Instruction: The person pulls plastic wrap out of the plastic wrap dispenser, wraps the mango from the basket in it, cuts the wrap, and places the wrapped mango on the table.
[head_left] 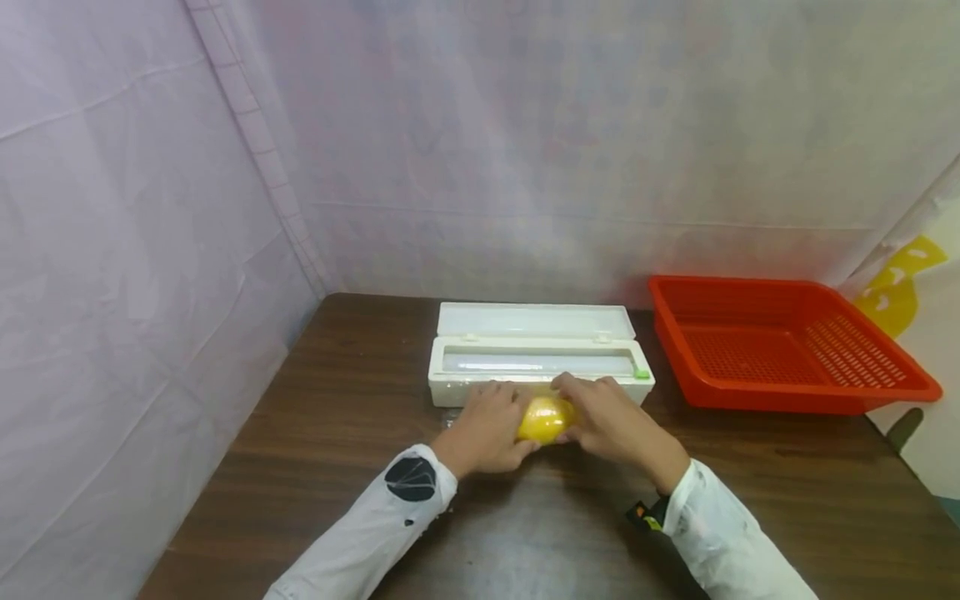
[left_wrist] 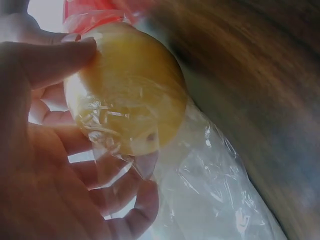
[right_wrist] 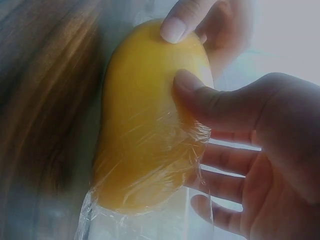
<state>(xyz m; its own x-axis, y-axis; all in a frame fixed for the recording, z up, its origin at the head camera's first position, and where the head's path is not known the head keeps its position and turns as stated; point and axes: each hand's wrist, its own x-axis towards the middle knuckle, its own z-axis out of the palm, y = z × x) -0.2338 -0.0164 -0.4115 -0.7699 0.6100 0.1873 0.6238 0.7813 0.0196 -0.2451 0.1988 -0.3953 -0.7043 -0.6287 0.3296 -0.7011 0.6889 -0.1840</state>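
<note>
A yellow mango (head_left: pixel 545 419), partly covered by clear cling film (left_wrist: pixel 210 175), sits between my two hands in front of a white film dispenser. My left hand (head_left: pixel 491 427) grips one end, its thumb on the mango's skin and its fingers curled behind, with film over them in the left wrist view. From the other side my right hand (head_left: pixel 611 421) holds the mango (right_wrist: pixel 150 110), thumb pressed on top and fingers around the far side. Film trails loosely past the fruit in both wrist views. The lid of the white dispenser (head_left: pixel 442 392) stands raised, showing a film roll (head_left: pixel 536 363) inside.
A red plastic basket (head_left: pixel 780 398) stands on the right side of the brown wooden table (head_left: pixel 322 417). A green slider (head_left: pixel 642 374) sits at the dispenser's right end. Pale cloth (head_left: pixel 525 150) hangs behind the table and along its left.
</note>
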